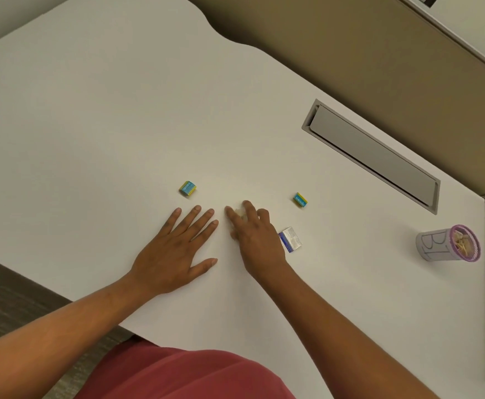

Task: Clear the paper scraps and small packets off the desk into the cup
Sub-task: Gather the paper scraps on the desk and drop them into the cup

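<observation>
1. The left hand (175,251) lay flat on the bench (120,125), fingers straight, holding nothing.
2. The right hand (252,234) curled its fingers round a pale scrap (239,211); a pick-up seemed underway.
3. A white packet (291,239) lay just beside it at 3 o'clock; two blue packets (188,188) (300,200) lay beyond.
4. The cup (437,244) stood well apart at 3 o'clock; carrying the scrap there looked next.

- Bare left hand (178,249) — flat, palm down, fingers spread toward 1 o'clock.
- Bare right hand (252,234) — fingers curled, tips pinching toward 11 o'clock.
</observation>
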`<action>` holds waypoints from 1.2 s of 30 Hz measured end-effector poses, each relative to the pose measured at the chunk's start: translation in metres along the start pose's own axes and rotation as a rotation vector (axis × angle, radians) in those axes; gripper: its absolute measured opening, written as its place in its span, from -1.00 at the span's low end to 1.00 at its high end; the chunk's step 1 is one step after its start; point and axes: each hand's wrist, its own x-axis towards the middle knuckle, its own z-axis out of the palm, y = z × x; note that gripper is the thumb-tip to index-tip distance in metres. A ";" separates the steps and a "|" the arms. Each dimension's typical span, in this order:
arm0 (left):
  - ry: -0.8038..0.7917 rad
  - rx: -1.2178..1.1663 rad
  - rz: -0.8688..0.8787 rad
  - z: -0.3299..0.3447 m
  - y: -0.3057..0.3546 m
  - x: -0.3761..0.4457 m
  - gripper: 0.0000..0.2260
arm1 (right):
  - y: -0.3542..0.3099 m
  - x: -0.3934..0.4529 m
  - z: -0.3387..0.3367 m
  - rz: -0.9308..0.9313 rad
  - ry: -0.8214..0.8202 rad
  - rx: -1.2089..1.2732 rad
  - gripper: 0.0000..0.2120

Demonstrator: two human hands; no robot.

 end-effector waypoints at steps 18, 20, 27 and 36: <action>0.035 0.002 -0.001 0.003 0.000 -0.001 -0.28 | 0.013 0.009 -0.006 0.155 0.039 0.239 -0.87; 0.024 0.001 -0.003 0.001 0.000 -0.001 -0.29 | 0.023 0.009 -0.007 0.411 0.150 0.639 -0.88; 0.022 -0.003 0.006 -0.003 -0.001 -0.001 -0.29 | 0.071 -0.033 -0.030 0.811 0.072 1.790 -0.86; 0.121 -0.075 0.192 -0.009 0.038 0.009 -0.31 | 0.167 -0.120 -0.059 0.947 0.305 2.170 -0.81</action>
